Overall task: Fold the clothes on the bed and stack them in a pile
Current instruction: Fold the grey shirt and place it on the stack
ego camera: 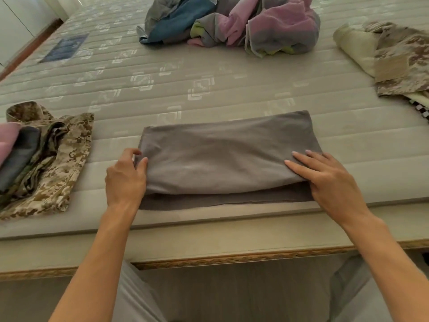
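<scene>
Grey garment (222, 156) folded on mattress (232, 77) | left grip (126, 175) pinches edge | right grip (325, 180) flat on it

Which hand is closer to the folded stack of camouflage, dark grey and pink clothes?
Left. The left hand grips the grey garment's left end, just right of the stack. The right hand rests on its far right end.

Grey cloth (228, 154) folded flat near mattress (162, 89) edge, left hand (126, 180) pinching its left end, right hand (329, 180) pressing flat on its right end, camo pile (58, 163) at left, unfolded heap (232, 24) far back, camo garment (404, 56) at right
</scene>
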